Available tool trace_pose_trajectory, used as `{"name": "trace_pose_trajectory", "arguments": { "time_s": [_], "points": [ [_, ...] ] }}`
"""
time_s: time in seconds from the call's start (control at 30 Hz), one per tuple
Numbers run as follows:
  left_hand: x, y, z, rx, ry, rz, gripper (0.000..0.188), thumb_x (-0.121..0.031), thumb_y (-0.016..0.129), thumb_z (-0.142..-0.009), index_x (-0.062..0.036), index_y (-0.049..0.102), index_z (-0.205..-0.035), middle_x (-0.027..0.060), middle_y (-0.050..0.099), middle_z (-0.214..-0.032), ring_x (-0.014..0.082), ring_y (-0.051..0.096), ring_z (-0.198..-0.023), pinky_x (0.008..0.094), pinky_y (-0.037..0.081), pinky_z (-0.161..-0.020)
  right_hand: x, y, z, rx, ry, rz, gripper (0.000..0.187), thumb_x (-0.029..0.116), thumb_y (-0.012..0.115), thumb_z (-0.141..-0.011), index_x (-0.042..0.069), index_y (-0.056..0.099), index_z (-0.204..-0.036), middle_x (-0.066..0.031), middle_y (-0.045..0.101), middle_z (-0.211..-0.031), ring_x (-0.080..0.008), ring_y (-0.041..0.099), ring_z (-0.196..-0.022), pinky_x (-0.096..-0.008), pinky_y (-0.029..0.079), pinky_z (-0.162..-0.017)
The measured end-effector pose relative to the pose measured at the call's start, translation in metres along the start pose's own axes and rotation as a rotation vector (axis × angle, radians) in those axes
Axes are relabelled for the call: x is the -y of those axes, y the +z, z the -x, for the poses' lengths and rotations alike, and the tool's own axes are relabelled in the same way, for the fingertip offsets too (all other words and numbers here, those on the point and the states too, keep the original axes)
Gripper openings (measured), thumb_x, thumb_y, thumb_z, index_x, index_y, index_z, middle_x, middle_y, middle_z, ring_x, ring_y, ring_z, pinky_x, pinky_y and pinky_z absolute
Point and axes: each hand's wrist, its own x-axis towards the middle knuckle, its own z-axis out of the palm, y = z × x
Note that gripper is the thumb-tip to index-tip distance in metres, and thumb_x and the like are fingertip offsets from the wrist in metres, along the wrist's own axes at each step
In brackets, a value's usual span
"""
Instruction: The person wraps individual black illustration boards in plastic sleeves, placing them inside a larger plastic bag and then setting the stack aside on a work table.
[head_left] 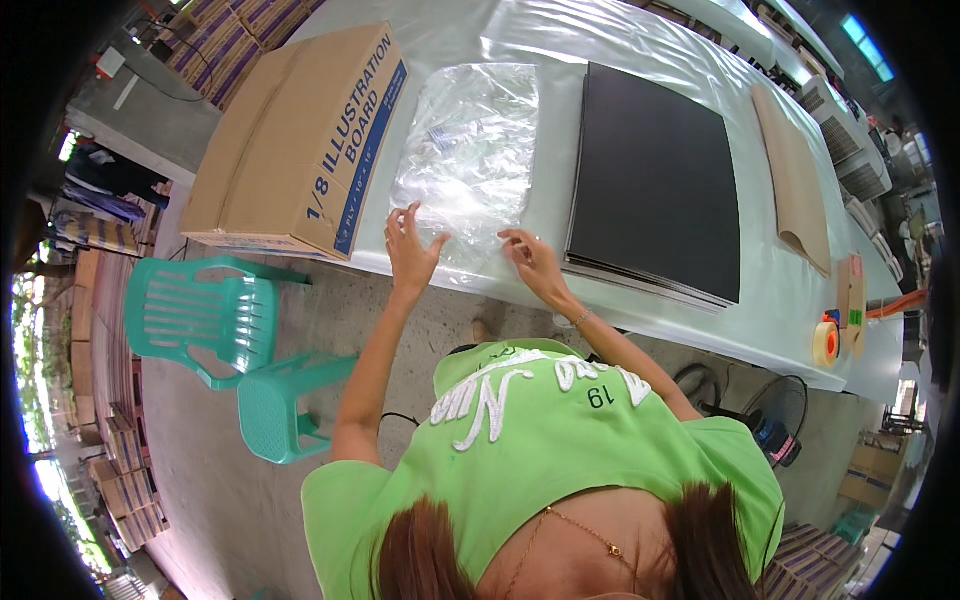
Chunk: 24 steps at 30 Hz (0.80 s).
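A stack of clear plastic bags (470, 150) lies flat on the covered table in front of me, shiny and wrinkled. My left hand (412, 250) is at its near left corner, fingers spread and thumb apart, with nothing held. Across the near edge, my right hand (536, 265) is by the near right corner, its fingers bent loosely toward the plastic. Whether those fingertips touch the plastic is hard to make out. To the right of the bags rests a stack of black boards (655, 185), its near edge showing several layers.
A large brown carton (275, 140) stands at the table's left. Farther right lie a brown paper sheet (790, 180) and a tape roll (826, 342) near the edge. Below are a green plastic chair (205, 310), a green stool (275, 405) and a fan (780, 410).
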Motion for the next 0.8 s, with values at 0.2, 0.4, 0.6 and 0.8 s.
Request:
{"name": "trace_pose_trajectory", "arguments": {
  "time_s": [0.2,0.4,0.6,0.8],
  "points": [
    [0.019,-0.010,-0.046,0.065,0.102,0.136,0.020,-0.019,0.072,-0.082,-0.0104,0.066,-0.099,0.0064,0.060,-0.095,0.0250,0.059,-0.087,0.0387,0.045,-0.078,0.038,0.035,-0.054,-0.207,-0.407,0.781,0.035,0.010,0.068,-0.083,0.010,0.062,-0.117,-0.0110,0.063,-0.105,-0.0288,0.061,-0.095,-0.0402,0.050,-0.086],
    [-0.003,-0.052,-0.080,-0.031,0.100,0.389,0.008,-0.007,0.071,-0.083,-0.0038,0.067,-0.088,0.0065,0.056,-0.074,0.0173,0.053,-0.064,0.0305,0.043,-0.061,0.059,0.018,-0.087,-0.435,-0.106,0.596,0.033,-0.005,0.056,-0.079,0.009,0.065,-0.107,-0.0099,0.062,-0.099,-0.0304,0.060,-0.096,-0.0433,0.050,-0.079],
    [0.012,-0.061,-0.068,-0.048,0.167,0.453,0.011,0.003,0.060,-0.087,-0.0043,0.066,-0.092,0.0075,0.051,-0.082,0.0188,0.052,-0.069,0.0320,0.044,-0.063,0.096,0.067,-0.064,0.088,-0.825,0.587,0.033,-0.007,0.058,-0.071,0.002,0.065,-0.102,-0.0130,0.061,-0.098,-0.0321,0.059,-0.096,-0.0405,0.052,-0.084],
    [0.024,-0.069,-0.057,0.009,0.250,0.224,0.030,0.012,0.051,-0.082,-0.0079,0.067,-0.099,0.0101,0.046,-0.092,0.0247,0.052,-0.080,0.0346,0.045,-0.070,0.009,0.095,-0.126,-0.224,-0.392,0.976,0.051,-0.001,0.057,-0.079,-0.003,0.048,-0.129,-0.0224,0.062,-0.099,-0.0366,0.058,-0.106,-0.0425,0.050,-0.085]
  ]
}}
